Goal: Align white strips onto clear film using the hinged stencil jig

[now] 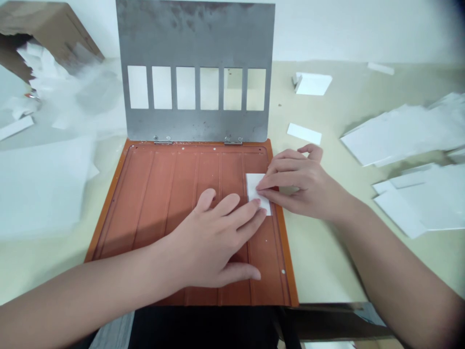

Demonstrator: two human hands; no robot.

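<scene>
An orange grooved base plate (156, 194) lies flat before me, with a grey metal lid (196, 39) hinged upright at its far edge; the lid has several rectangular windows. A small white card (254, 186) rests in the plate's rightmost groove. My right hand (305, 184) presses the card's right side with flat fingertips. My left hand (214, 237) lies spread on the plate, its fingertips touching the card's lower edge.
Piles of white cards (410, 131) cover the table on the right, with loose cards (304, 133) and a small white box (313, 83) behind. White sheets (39, 184) lie left, below a torn cardboard box (47, 29) spilling paper.
</scene>
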